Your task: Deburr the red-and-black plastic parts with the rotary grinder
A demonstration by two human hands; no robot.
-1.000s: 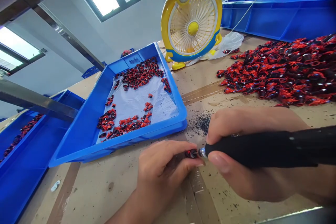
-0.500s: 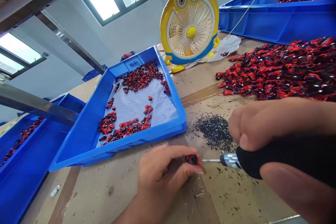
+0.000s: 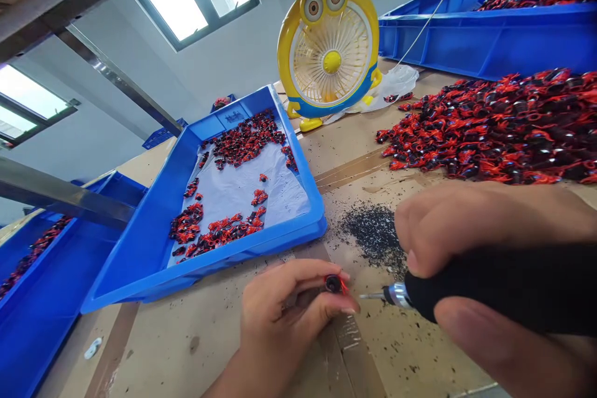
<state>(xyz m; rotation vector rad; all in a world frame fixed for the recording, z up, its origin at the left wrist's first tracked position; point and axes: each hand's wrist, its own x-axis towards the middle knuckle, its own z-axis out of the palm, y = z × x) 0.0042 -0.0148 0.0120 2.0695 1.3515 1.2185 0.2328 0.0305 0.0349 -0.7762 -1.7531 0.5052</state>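
Between thumb and fingertips, my left hand (image 3: 284,317) pinches a small red and black part (image 3: 333,284), its round dark end facing me. My right hand (image 3: 485,230) is wrapped round a black-handled tool (image 3: 494,289) with a silver collar and a thin metal tip. The tip points left and stands a little apart from the part. Behind my left hand is a blue tray (image 3: 209,263) lined with a white sheet, with many similar parts in it. A large pile of these parts (image 3: 494,127) lies on the table beyond my right hand.
Black shavings (image 3: 373,230) are scattered on the brown table (image 3: 172,348). A yellow and blue fan (image 3: 331,62) stands behind the tray. Other blue bins (image 3: 489,43) are at the back right and far left. A small white piece (image 3: 92,348) lies at the lower left.
The tool's tip, touching or very near the part before, has come away from it to the right. The part has turned slightly in my left fingers. The whole view has shifted slightly.
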